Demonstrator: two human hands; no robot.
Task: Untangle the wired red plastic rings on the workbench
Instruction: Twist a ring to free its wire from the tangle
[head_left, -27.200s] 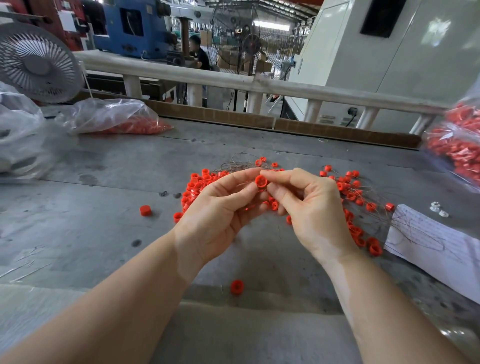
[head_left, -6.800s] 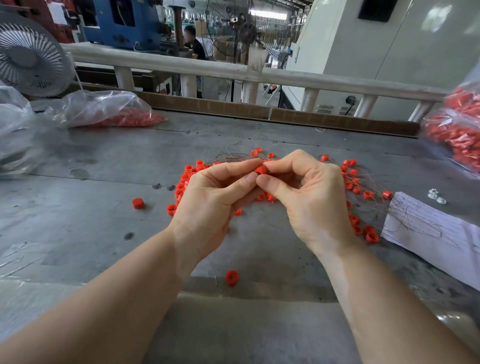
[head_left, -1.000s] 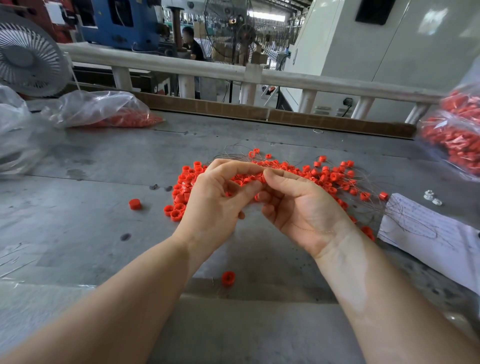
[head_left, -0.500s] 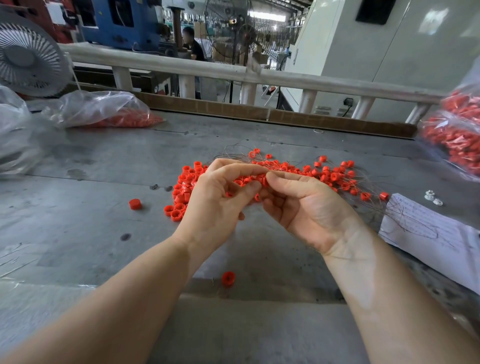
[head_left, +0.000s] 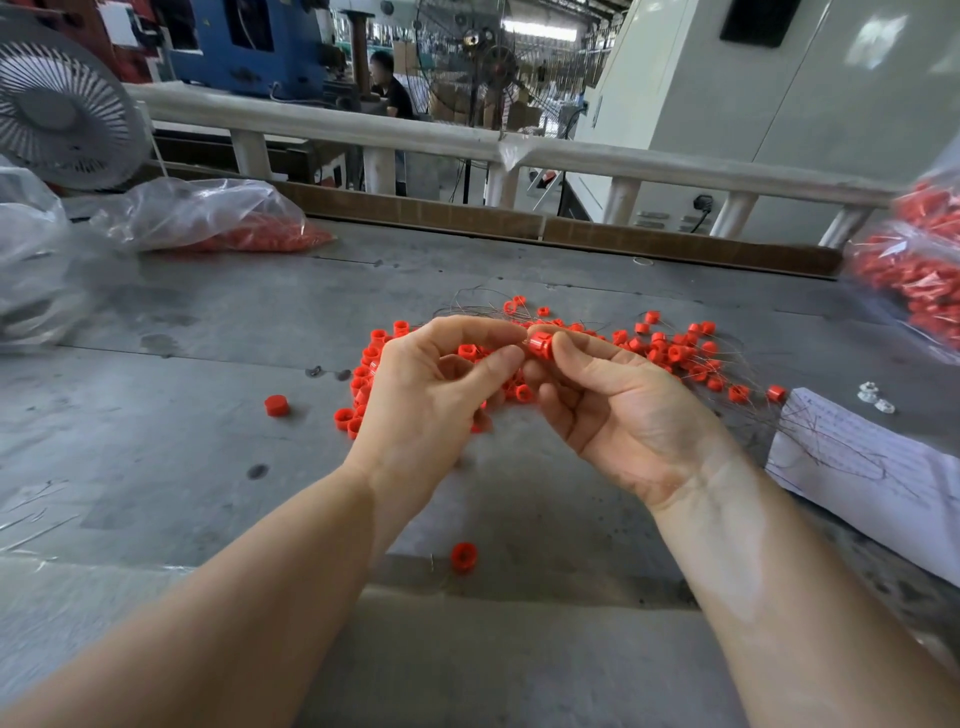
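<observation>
A tangle of thin wires carrying several red plastic rings (head_left: 670, 353) lies on the grey workbench (head_left: 208, 322). Both hands hover just above it. My right hand (head_left: 613, 410), palm up, pinches one red ring (head_left: 540, 346) between thumb and fingers. My left hand (head_left: 431, 400) meets it from the left, its thumb and forefinger pinching at the ring's left end, where a wire leaves it. More rings (head_left: 363, 384) are heaped under and left of my left hand, partly hidden by it.
Loose single rings lie at the left (head_left: 276, 405) and near the front edge (head_left: 463, 557). Plastic bags of red parts sit at back left (head_left: 218, 218) and far right (head_left: 914, 280). A written paper sheet (head_left: 862, 478) lies right, white nuts (head_left: 875, 400) beside it, a fan (head_left: 57, 109) back left.
Both hands have lifted slightly, and the ring between them now shows clear of the pile. My right palm has turned more upward.
</observation>
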